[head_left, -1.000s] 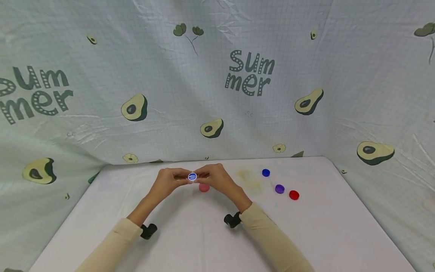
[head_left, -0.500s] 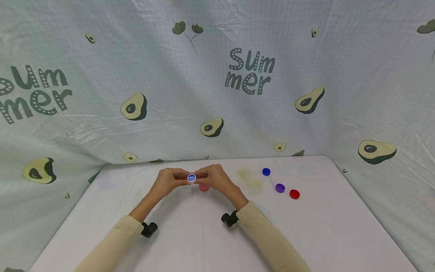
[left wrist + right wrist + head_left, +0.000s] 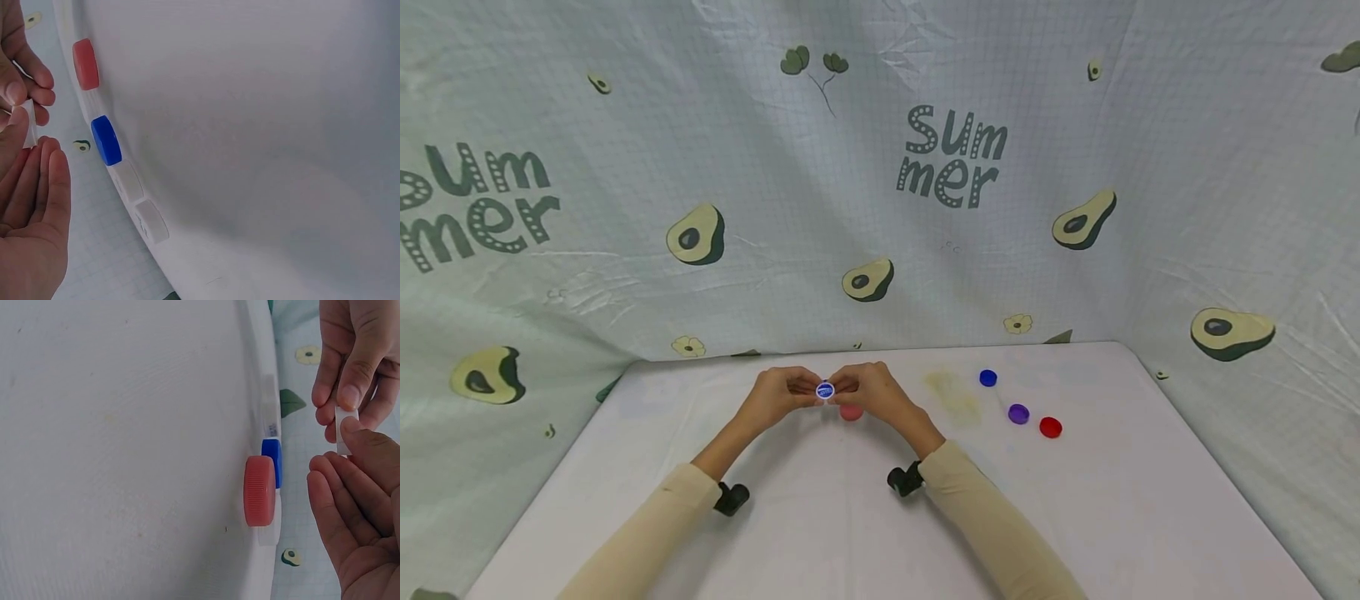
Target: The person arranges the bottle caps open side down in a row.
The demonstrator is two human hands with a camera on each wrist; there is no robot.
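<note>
Over the far part of the table, a white bottle cap (image 3: 825, 391) with a round blue-and-white printed top faces me. My left hand (image 3: 778, 390) pinches its left side between thumb and fingers, while my right hand (image 3: 880, 393) pinches its right side. Both wrist views show the thumbs on the white cap's edge. A pinkish-red bottle cap (image 3: 852, 412) is on the table just below the hands. Near it in the left wrist view stand a blue cap (image 3: 106, 140) and two white caps (image 3: 152, 222), which the hands hide in the head view.
To the right on the white table (image 3: 880, 533) lie a blue cap (image 3: 988, 378), a purple cap (image 3: 1018, 414) and a red cap (image 3: 1050, 427). A printed curtain (image 3: 775, 167) hangs behind the table's far edge.
Both hands keep their pinch on the white cap at nearly the same spot. The right wrist has shifted slightly left and up, and the cap's printed top looks slightly turned.
</note>
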